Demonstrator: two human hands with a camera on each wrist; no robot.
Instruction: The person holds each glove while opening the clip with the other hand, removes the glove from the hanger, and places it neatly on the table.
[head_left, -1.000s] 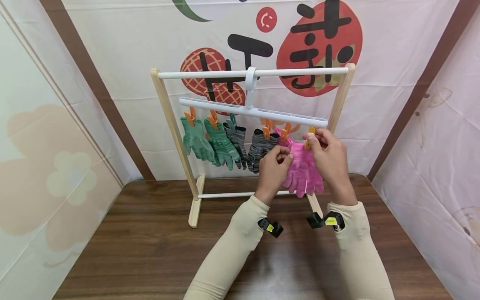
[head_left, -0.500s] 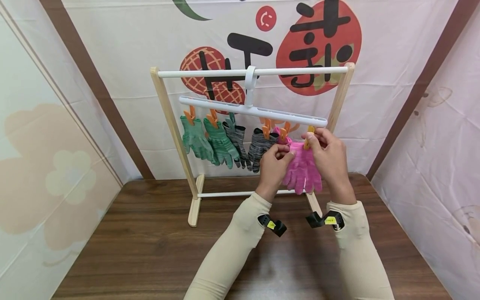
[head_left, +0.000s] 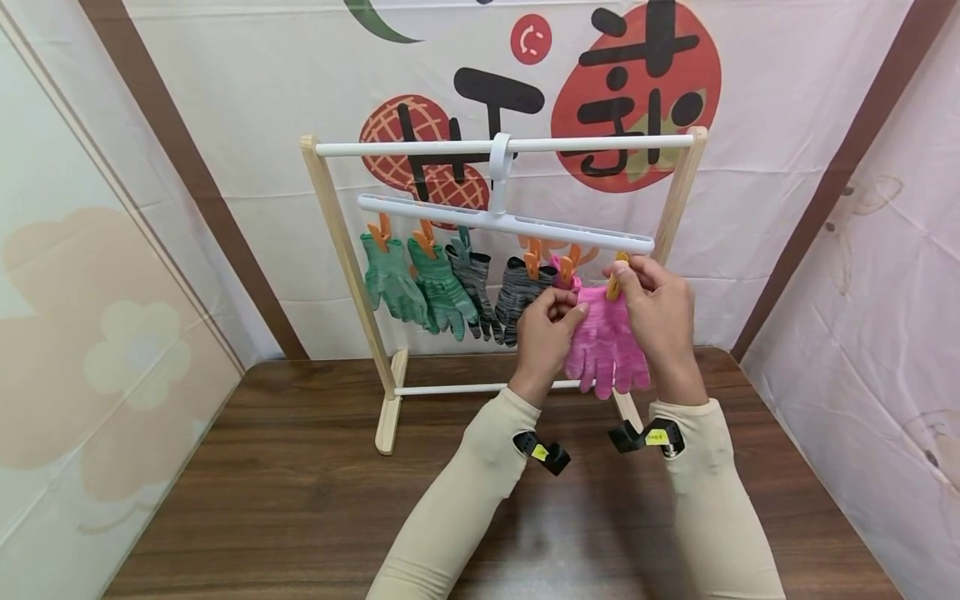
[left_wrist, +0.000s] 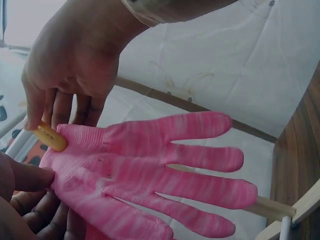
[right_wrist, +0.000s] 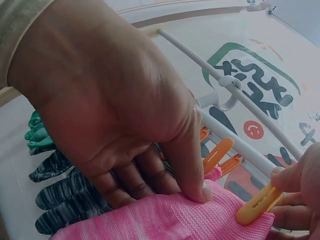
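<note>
A pink knit glove (head_left: pixel 606 348) hangs fingers down under the right end of a white clip hanger (head_left: pixel 502 222). My left hand (head_left: pixel 567 312) pinches the glove's cuff (right_wrist: pixel 200 215), with the thumb (right_wrist: pixel 192 170) pressed on the fabric. My right hand (head_left: pixel 624 279) pinches an orange clip (head_left: pixel 614 286) at the cuff's upper right corner; the same clip (left_wrist: pixel 48 136) (right_wrist: pixel 256 206) shows in both wrist views. The glove (left_wrist: pixel 150 170) spreads flat in the left wrist view. Whether the clip's jaws bite the cuff is hidden.
Two green gloves (head_left: pixel 416 287) and two grey striped gloves (head_left: pixel 498 296) hang from orange clips further left. The hanger hooks on the white top rail (head_left: pixel 420 148) of a wooden-post rack (head_left: pixel 341 250) on a brown table (head_left: pixel 285 492). A printed cloth backdrop stands close behind.
Both hands keep their hold on the cuff and the clip. The pink glove has sunk very slightly.
</note>
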